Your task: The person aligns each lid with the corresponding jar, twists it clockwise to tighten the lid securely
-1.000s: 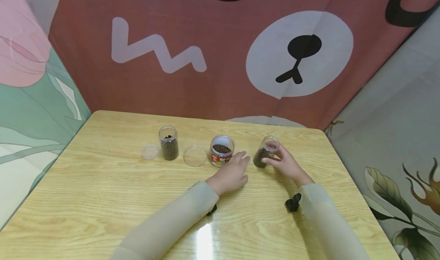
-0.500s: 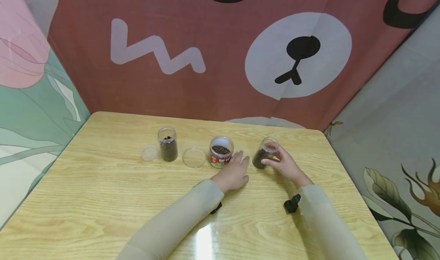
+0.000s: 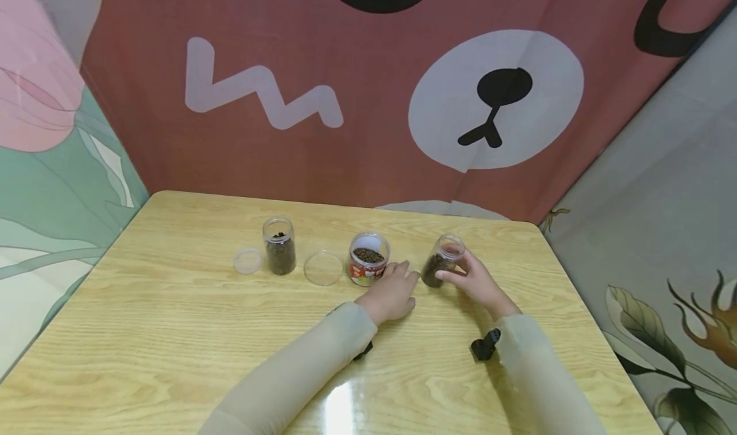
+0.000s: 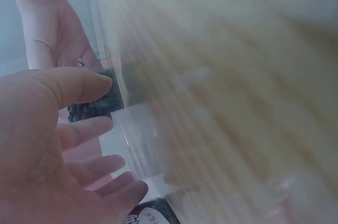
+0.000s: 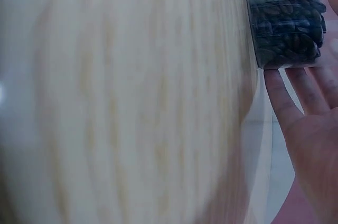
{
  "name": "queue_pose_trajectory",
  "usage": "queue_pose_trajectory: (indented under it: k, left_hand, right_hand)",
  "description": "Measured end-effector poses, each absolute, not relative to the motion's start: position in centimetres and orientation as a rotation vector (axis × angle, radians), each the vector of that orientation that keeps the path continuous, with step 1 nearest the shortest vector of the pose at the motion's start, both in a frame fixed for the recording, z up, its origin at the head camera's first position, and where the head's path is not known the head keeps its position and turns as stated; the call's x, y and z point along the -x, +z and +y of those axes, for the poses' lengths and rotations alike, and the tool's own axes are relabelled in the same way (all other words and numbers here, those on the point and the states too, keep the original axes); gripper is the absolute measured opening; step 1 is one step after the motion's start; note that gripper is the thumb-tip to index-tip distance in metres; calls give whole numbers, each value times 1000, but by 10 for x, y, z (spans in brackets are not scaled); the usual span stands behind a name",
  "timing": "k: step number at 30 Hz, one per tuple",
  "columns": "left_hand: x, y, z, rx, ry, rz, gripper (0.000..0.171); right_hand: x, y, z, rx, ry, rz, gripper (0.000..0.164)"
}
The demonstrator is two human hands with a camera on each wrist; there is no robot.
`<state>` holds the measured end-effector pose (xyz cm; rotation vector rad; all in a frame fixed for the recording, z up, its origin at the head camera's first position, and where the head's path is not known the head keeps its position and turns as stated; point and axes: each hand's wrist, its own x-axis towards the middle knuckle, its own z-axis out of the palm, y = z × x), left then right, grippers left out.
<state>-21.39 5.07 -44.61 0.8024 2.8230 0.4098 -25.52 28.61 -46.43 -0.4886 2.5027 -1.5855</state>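
My right hand (image 3: 479,284) grips a clear open-topped jar (image 3: 433,268) about half filled with dark, seed-like pieces. Its thumb lies on the near side, and in the head view the jar leans a little to the right. The right wrist view shows the dark pieces (image 5: 288,28) close up through the wall. My left hand (image 3: 391,294) lies low over the table, fingers loosely spread, between that jar and a wide red-labelled jar (image 3: 366,273) holding brown pellets. Its fingertips overlap the wide jar's right side in the head view; the left wrist view shows its fingers (image 4: 95,168) apart.
Farther left stands another clear open jar (image 3: 280,256) of dark pieces. A small clear lid (image 3: 247,261) lies to its left and a larger clear lid (image 3: 323,268) to its right. The wooden table (image 3: 173,332) meets a printed cloth backdrop (image 3: 259,160) behind.
The head view has tilted up slightly, so everything sits lower in it. My left hand has shifted slightly right; my right hand keeps hold of the jar in the same place.
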Motion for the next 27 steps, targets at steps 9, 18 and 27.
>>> queue_pose_trajectory:
  k: [9, 18, 27]
  left_hand:
    - [210, -442, 49, -870, 349, 2864, 44]
    - [207, -441, 47, -968, 299, 2924, 29]
    - [208, -441, 44, -943, 267, 2927, 31]
  right_hand:
    - [254, -465, 284, 519, -1611, 2513, 58]
    - [252, -465, 282, 485, -1592, 2528, 58]
    - [249, -464, 278, 498, -1590, 2528, 65]
